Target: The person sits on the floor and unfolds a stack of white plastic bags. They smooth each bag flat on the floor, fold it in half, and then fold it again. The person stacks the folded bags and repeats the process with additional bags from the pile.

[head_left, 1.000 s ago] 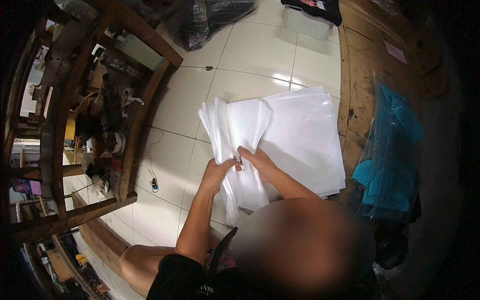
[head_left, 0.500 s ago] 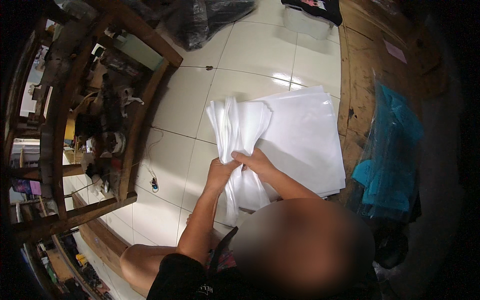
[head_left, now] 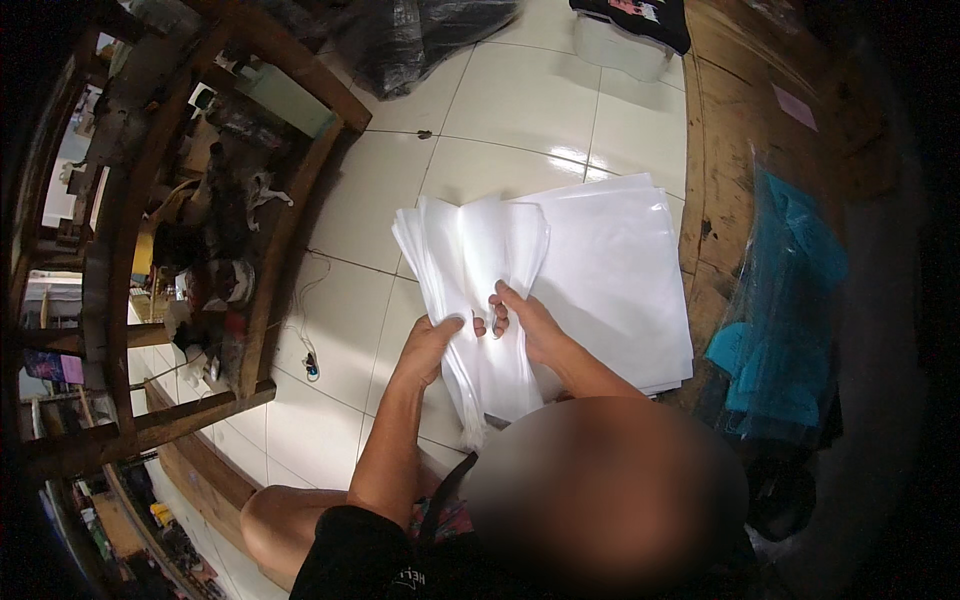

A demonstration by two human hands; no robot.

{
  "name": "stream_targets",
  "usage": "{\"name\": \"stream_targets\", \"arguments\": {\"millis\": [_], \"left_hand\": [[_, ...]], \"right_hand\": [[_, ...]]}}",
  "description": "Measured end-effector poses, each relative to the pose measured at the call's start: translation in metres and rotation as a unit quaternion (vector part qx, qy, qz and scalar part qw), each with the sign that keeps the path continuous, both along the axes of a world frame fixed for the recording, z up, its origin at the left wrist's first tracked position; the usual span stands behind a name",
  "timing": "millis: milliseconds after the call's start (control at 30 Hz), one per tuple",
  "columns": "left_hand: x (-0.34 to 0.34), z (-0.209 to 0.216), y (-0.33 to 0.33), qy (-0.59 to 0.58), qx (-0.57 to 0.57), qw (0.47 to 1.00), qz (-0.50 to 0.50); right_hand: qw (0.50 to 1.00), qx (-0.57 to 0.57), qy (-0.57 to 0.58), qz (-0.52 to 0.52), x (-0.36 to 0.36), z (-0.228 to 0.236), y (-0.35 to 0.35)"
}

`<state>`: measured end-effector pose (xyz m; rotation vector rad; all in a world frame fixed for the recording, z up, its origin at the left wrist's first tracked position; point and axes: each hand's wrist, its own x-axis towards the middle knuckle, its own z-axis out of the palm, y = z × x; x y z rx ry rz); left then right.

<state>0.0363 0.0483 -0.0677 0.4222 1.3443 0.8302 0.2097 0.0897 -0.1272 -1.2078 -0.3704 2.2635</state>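
Note:
A bundle of thin white plastic sheets (head_left: 465,245) is bent into a trough between my hands, its upper edges fanned out. My left hand (head_left: 432,345) grips the bundle's left side, thumb on top and fingers curled beneath. On the right side, my right hand (head_left: 525,322) holds the same sheets, thumb on top, with some fingertips showing in the gap between the hands. A larger flat pile of white sheets (head_left: 615,280) lies on the tiled floor under and to the right of the bundle.
Pale floor tiles (head_left: 345,225) surround the pile. A wooden rack (head_left: 300,210) cluttered with objects stands on the left. Along the right runs a wooden board (head_left: 715,130), with blue items in clear plastic (head_left: 775,360) on it. Dark plastic sheeting (head_left: 400,45) lies at the far side.
My hands have moved apart, the left one leftward and the right one slightly rightward. The bundle, pinched together before, has spread wider between them.

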Motion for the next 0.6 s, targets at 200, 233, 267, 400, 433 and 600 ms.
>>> {"name": "stream_targets", "arguments": {"millis": [200, 233, 267, 400, 433, 600], "left_hand": [[0.021, 0.002, 0.001, 0.106, 0.028, 0.993, -0.036], [0.021, 0.0, 0.001, 0.117, 0.028, 0.992, -0.044], [0.022, -0.002, 0.001, 0.128, 0.028, 0.99, -0.052], [0.021, -0.002, -0.001, 0.058, 0.029, 0.998, -0.014], [0.015, -0.004, -0.002, 0.019, 0.015, 1.0, 0.01], [0.008, 0.001, 0.001, 0.049, -0.003, 0.999, -0.02]], "right_hand": [[0.977, 0.188, -0.044, 0.086, -0.015, 0.008, -0.002], [0.978, 0.177, -0.062, 0.094, -0.015, 0.005, -0.002], [0.984, 0.154, -0.055, 0.064, -0.015, 0.002, -0.002], [0.998, 0.053, -0.032, -0.015, -0.007, -0.002, -0.004], [0.999, 0.025, -0.027, -0.025, -0.004, 0.0, -0.004], [1.0, 0.012, 0.017, 0.0, -0.001, -0.012, -0.001]]}}
